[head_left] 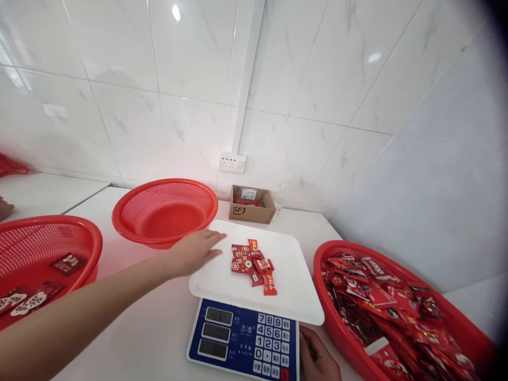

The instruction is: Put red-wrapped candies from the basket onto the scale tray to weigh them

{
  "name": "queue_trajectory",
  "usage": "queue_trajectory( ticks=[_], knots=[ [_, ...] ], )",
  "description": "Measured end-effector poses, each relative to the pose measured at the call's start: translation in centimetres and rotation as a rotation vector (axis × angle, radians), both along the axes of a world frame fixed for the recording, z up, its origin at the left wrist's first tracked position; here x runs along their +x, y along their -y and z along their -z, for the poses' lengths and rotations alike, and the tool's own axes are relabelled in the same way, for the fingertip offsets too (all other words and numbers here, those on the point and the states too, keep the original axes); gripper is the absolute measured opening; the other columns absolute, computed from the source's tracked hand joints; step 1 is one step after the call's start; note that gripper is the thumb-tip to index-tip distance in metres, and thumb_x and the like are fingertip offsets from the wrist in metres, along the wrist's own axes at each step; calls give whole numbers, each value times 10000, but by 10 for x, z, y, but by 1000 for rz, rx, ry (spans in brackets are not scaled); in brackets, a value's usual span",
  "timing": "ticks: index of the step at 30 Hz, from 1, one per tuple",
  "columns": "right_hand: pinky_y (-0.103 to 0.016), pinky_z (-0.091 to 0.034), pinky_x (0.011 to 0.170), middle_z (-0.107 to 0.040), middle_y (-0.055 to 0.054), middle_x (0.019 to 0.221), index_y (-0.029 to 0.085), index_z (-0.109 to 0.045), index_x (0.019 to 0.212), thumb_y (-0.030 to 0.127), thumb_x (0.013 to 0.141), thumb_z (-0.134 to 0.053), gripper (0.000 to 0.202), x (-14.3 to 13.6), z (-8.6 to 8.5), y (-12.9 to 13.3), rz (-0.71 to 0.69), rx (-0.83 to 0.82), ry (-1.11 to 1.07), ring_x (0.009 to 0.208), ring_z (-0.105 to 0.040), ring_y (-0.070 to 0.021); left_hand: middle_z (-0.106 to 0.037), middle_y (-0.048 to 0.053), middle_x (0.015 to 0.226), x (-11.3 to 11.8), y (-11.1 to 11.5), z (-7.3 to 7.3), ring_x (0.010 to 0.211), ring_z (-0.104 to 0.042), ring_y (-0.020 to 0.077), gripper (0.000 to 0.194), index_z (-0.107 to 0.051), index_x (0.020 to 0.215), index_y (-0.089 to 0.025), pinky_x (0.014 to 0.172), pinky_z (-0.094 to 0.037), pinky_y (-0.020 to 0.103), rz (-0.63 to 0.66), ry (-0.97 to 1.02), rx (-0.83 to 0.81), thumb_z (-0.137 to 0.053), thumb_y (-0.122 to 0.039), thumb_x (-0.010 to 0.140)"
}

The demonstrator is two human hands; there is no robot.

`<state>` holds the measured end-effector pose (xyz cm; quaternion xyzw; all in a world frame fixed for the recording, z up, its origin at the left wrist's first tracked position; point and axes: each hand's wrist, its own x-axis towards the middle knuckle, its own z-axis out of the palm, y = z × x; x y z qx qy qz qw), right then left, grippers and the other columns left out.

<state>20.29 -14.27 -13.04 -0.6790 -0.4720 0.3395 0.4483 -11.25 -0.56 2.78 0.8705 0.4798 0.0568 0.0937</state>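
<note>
A digital weighing scale (246, 338) with a blue keypad panel stands in front of me, topped by a white tray (289, 286). Several red snack packets (260, 264) lie in a small pile on the tray. My left hand (200, 251) reaches over the tray's left edge, fingers stretched out and holding nothing, their tips left of the packets. Low on the right, my right hand (319, 357) is curled against the side of the scale. Its fingertips are partly hidden by the scale and the tray.
A red basket (323, 264) heaped with packets stands at right. Behind the tray are a cardboard box (254, 212) and another red basket (170, 233). A third basket (93, 238) at left holds a few packets. Another person's hand (5, 209) shows at the far left edge.
</note>
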Motion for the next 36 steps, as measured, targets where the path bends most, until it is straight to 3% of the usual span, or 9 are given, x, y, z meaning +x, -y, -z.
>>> queue_trajectory(
  ticks=[4,8,12,18,21,24,29,33,36],
  knots=[
    [-221,-538,617,-731,-72,854,184,-685,882,458,735,-593,324,-7,-2,3,77,82,-2,718,-677,-199,-387,97,1439,41,11,11,1330,-335,268,571,-309,1409,-286,1032,-351,435,275,92,-66,-462,-458,886],
    [-222,-524,609,-724,-66,847,181,-676,891,488,764,-554,353,-16,0,6,117,111,3,697,-659,-185,-453,115,1379,61,3,25,1256,-427,282,507,-356,1382,-267,993,-377,427,281,11,-13,-476,-311,892],
    [-214,-520,637,-720,-62,878,182,-669,918,474,766,-565,345,-14,1,6,89,83,-39,746,-658,-187,-609,55,1179,58,-8,19,1056,-577,218,458,-473,1267,-296,862,-447,331,174,-81,39,-398,-95,862],
    [-234,-533,648,-718,-82,892,167,-677,926,453,787,-547,343,-7,-4,5,-4,46,-29,746,-664,-196,-628,133,1029,13,-26,-15,930,-604,300,356,-496,1193,-195,658,-473,377,-199,-132,178,-294,-162,902],
    [-241,-533,640,-717,-90,890,157,-671,947,448,801,-532,354,-7,-6,4,-17,49,-23,757,-665,-204,-619,167,1003,-5,-34,-20,964,-574,335,353,-531,1143,-137,726,-461,438,-306,-160,244,-264,-230,932],
    [-241,-530,635,-717,-99,889,142,-666,957,460,813,-521,379,-8,-5,4,-27,55,-1,739,-663,-199,-575,135,1181,3,-27,-12,1128,-492,294,328,-551,1157,-161,927,-398,425,-167,-102,251,-347,-292,936],
    [-243,-534,578,-713,-79,764,158,-673,851,434,829,-529,312,-12,-16,18,82,287,170,652,-656,-183,-557,62,1249,57,11,6,1158,-487,215,337,-513,1229,-239,963,-405,332,359,137,-1,-482,-315,902],
    [-260,-513,521,-669,-35,680,201,-655,892,245,854,-516,151,-23,-54,23,-12,644,441,560,-615,-157,-570,107,1193,86,24,12,1082,-532,265,313,-554,1150,-174,885,-446,377,409,27,-10,-554,-287,858],
    [-289,-533,604,-679,-60,786,203,-625,959,194,863,-502,156,-32,-86,7,-93,694,556,671,-634,-170,-596,103,1138,92,23,16,1023,-564,249,230,-578,1092,-163,849,-458,358,371,-46,90,-461,-212,900]
  ],
)
